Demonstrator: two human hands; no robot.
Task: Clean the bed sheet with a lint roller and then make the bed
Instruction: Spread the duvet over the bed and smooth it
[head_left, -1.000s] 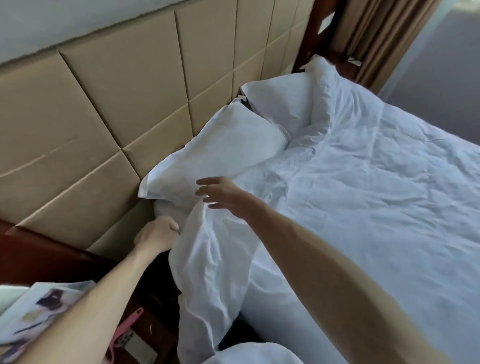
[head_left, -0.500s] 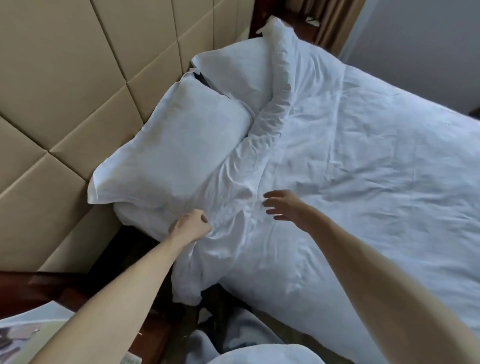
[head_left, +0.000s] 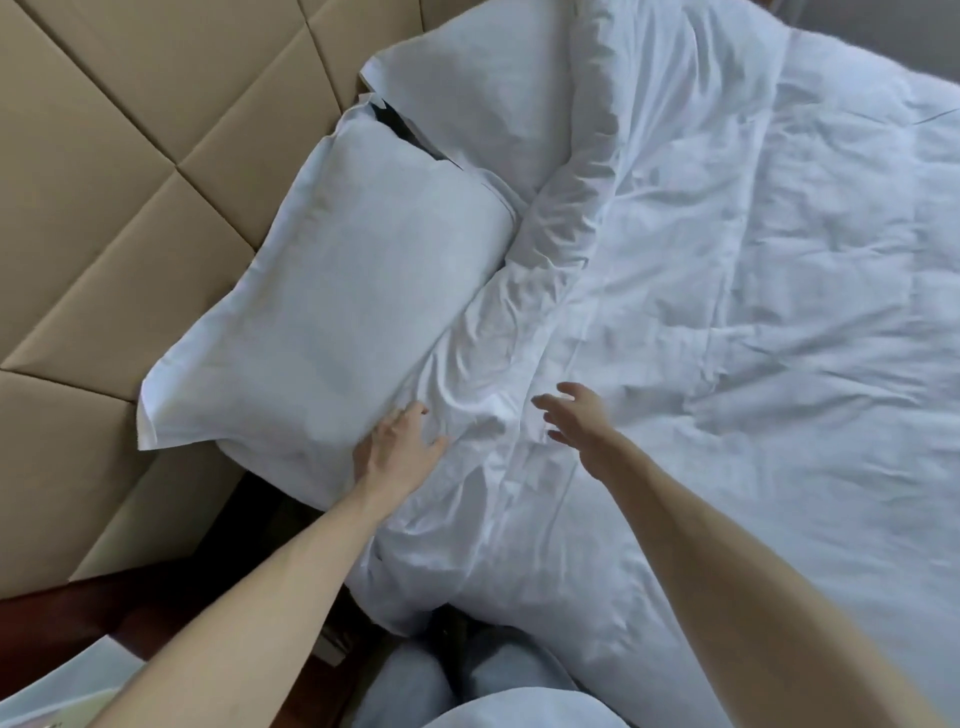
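The duvet lies spread out ahead of you, its top edge bunched against the near pillow, one corner hanging off the side. Your left hand rests flat on that bunched edge, your right hand open beside it (touching or hovering, I cannot tell). Flat-palm smoothing could shove folds under the pillow, and the hanging corner may drag the cover askew.

Bed carries two pillows and duvet.

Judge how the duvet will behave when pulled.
The duvet is probably floppy: it lies creased and bunched beside the pillow. Its near corner hangs down, so it will likely sag when lifted. It looks puffy, so perhaps light for its size.
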